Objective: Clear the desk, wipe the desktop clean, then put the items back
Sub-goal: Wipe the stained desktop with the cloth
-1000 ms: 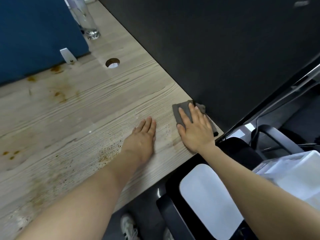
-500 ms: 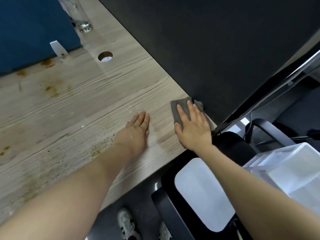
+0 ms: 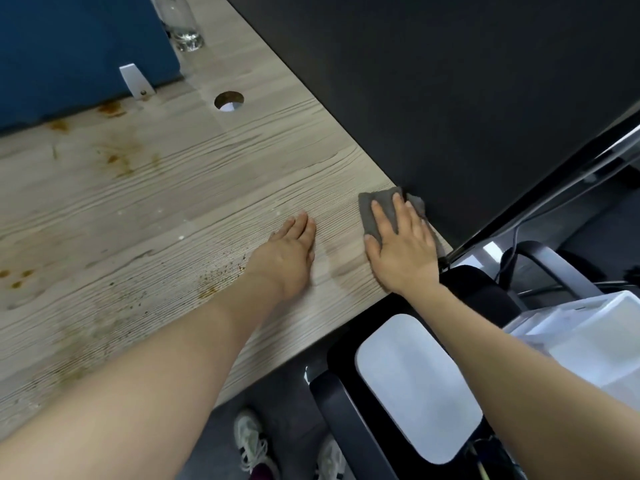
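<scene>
Cloth [image 3: 377, 216], grey and crumpled, was pressed flat against the desktop [image 3: 194, 188] by the right hand [image 3: 401, 247], whose fingers were laid out straight over it rather than curled round it, at the near right corner of the desk and close beside the black partition [image 3: 450, 98]. The left hand [image 3: 287, 254] was rested palm-down on the bare wood just to the left of the cloth, fingers straight and together, with nothing held. Compared with half a second earlier, both hands and the cloth were found in nearly the same places on the desk, the cloth still tucked by the corner; only a slight shift of the view could be made out, and the damp streak between the two hands was still seen. Brown stains [image 3: 117, 157] were left on the far part of the wood near the blue divider [image 3: 69, 46], and a scatter of brown specks [image 3: 214, 278] was spread just beyond the left wrist. A round cable hole [image 3: 228, 100] was cut into the top, and a clear glass [image 3: 180, 26] was stood at the far end beside the divider. A black chair [image 3: 398, 393] and a white plastic box [image 3: 581, 341] were seen below the desk edge to the right.
</scene>
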The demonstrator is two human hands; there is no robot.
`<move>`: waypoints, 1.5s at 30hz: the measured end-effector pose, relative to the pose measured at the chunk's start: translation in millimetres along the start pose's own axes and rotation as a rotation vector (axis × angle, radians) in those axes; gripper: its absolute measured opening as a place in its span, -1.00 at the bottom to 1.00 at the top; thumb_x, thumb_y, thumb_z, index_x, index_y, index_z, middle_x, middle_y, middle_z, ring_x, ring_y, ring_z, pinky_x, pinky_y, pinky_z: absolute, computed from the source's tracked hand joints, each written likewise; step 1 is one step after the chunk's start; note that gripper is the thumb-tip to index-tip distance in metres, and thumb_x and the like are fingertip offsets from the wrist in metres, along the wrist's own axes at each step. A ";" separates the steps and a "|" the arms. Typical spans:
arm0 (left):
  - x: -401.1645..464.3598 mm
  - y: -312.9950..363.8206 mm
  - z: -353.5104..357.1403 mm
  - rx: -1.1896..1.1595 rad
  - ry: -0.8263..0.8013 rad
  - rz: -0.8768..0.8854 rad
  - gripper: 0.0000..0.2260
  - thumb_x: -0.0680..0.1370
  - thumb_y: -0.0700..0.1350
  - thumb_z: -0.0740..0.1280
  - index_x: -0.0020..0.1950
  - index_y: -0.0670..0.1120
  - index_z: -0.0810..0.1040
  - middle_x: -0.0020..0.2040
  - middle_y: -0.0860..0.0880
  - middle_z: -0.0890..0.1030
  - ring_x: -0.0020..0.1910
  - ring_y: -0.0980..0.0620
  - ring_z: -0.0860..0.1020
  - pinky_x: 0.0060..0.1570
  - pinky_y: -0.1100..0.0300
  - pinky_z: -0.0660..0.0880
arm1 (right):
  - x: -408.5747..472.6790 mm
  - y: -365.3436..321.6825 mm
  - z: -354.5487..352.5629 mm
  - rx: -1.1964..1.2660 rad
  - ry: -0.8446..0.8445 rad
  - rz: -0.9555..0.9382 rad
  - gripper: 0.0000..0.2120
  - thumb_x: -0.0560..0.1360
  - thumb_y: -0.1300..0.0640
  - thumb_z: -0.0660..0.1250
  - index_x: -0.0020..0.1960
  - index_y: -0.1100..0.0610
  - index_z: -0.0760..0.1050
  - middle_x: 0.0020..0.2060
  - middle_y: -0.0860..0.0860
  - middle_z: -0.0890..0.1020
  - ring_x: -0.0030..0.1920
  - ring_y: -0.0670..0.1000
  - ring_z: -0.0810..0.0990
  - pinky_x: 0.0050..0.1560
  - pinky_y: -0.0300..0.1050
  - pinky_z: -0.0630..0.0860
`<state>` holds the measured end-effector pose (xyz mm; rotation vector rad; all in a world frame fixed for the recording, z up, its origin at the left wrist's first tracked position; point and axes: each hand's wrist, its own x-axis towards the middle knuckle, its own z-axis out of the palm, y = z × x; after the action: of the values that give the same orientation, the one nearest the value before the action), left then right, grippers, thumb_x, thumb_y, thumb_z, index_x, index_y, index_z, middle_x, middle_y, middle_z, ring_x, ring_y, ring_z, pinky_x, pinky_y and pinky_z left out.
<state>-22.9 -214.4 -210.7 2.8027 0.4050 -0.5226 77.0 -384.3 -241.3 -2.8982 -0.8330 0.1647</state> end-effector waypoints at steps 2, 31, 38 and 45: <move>-6.1 -6.7 -2.2 -0.045 0.040 -0.004 -0.53 0.67 -0.03 -0.06 0.57 -0.02 -0.11 0.57 0.03 -0.13 0.54 0.02 -0.10 0.50 0.10 -0.10 | -13.8 -27.3 7.6 -0.016 0.022 0.004 -0.42 0.58 -0.16 -0.05 0.55 -0.01 -0.02 0.53 0.18 0.00 0.52 0.18 0.00 0.47 0.11 -0.01; -50.2 -102.2 -0.9 -0.011 0.074 -0.249 -0.52 0.66 -0.06 -0.03 0.57 -0.07 -0.05 0.57 -0.12 -0.07 0.53 -0.16 0.00 0.48 -0.01 0.08 | 64.0 -103.1 2.0 0.034 -0.136 -0.129 -0.46 0.61 -0.17 -0.06 0.54 -0.17 -0.14 0.54 -0.03 -0.21 0.53 0.03 -0.21 0.47 0.08 -0.16; -48.6 -103.3 -0.7 -0.013 0.062 -0.247 -0.51 0.65 -0.07 -0.02 0.57 -0.07 -0.08 0.57 -0.13 -0.09 0.53 -0.16 -0.01 0.48 -0.01 0.09 | 24.7 -133.6 10.2 0.031 -0.160 -0.338 -0.46 0.60 -0.17 -0.06 0.53 -0.18 -0.14 0.54 -0.04 -0.22 0.52 0.01 -0.25 0.47 0.08 -0.20; -49.4 -104.6 -1.1 -0.019 0.078 -0.232 -0.51 0.65 -0.07 -0.02 0.57 -0.06 -0.06 0.57 -0.13 -0.07 0.53 -0.15 0.00 0.48 0.00 0.10 | 82.2 -107.9 0.2 0.021 -0.162 -0.268 -0.46 0.59 -0.19 -0.03 0.53 -0.20 -0.10 0.54 -0.05 -0.17 0.53 0.00 -0.17 0.48 0.05 -0.15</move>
<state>-99.9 -128.1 -211.9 2.7804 0.7541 -0.4547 90.0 -249.7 -231.5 -2.7459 -1.2263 0.3820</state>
